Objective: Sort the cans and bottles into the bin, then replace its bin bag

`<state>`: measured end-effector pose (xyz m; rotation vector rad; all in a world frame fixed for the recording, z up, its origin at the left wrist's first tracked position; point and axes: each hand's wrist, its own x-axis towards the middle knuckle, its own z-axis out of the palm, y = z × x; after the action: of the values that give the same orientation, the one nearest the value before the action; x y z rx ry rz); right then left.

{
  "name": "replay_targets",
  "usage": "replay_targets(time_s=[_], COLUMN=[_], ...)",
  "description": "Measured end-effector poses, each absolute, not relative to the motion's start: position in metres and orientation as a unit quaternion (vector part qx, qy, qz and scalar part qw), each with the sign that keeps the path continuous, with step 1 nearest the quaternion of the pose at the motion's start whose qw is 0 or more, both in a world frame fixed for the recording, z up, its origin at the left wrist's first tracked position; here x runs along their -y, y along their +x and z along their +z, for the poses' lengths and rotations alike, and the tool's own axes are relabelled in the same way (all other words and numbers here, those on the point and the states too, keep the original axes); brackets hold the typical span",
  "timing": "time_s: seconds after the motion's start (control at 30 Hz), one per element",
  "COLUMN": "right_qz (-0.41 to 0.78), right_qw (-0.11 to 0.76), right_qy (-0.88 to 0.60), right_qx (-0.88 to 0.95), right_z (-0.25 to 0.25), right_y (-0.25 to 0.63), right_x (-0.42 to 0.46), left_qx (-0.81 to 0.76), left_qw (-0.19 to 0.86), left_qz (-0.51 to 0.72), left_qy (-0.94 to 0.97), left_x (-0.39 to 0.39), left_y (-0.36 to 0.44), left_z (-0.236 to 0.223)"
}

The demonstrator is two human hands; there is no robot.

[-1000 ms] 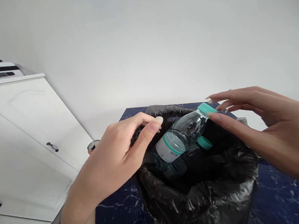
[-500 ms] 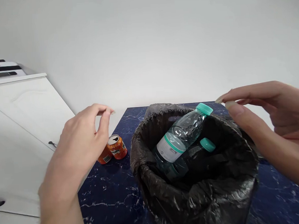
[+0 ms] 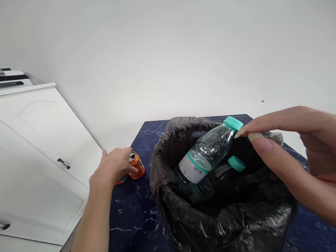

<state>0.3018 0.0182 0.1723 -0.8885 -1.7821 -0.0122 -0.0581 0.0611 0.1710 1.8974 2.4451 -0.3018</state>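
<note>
A bin lined with a black plastic bag (image 3: 173, 202) stands on a dark blue marbled tabletop (image 3: 134, 220). Two clear plastic bottles with teal caps lie in it: the upper bottle (image 3: 207, 150) leans with its cap above the rim, and the lower bottle (image 3: 236, 163) sits beneath it. My right hand (image 3: 296, 151) hovers over the bin's right rim, fingers stretched out and empty, the index fingertip beside the upper bottle's cap. My left hand (image 3: 113, 166) is stretched out to the left of the bin, its fingers curled round an orange drink can (image 3: 136, 165). A second can is mostly hidden under that hand.
White cabinets with dark handles (image 3: 43, 150) stand along the left, right beside the tabletop's edge. A plain white wall (image 3: 180, 56) is behind. Dark flat objects (image 3: 0, 78) lie on the cabinet top at the far left.
My left hand has moved away from the bin's rim, leftward and forward, down onto the orange cans. My right hand has dropped slightly toward the upper bottle's cap.
</note>
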Motion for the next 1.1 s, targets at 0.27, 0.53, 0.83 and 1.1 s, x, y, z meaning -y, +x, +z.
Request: replay_targets(time_s=[0.27,0.53,0.83,1.1], right_qz=[-0.041,-0.039,-0.035,-0.040], right_qw=[0.513,0.512,0.511,0.514], right_qy=[-0.336,-0.327,-0.330,-0.335], right_qx=[0.789,0.794,0.793,0.789], right_z=[0.179,0.180,0.180,0.180], right_y=[0.298,0.296,0.297,0.296], right_x=[-0.015,-0.017,-0.015,-0.015], left_qx=[-0.776,-0.786,-0.800,-0.635], left_qw=[0.000,-0.023,-0.074,-0.257], left_qz=[-0.051,-0.012,0.080,0.442], left_qy=[0.628,0.618,0.590,0.579], left_x=[-0.066,-0.069,-0.067,-0.031], left_y=[-0.049,-0.041,-0.037,-0.007], left_z=[0.163,0.168,0.182,0.210])
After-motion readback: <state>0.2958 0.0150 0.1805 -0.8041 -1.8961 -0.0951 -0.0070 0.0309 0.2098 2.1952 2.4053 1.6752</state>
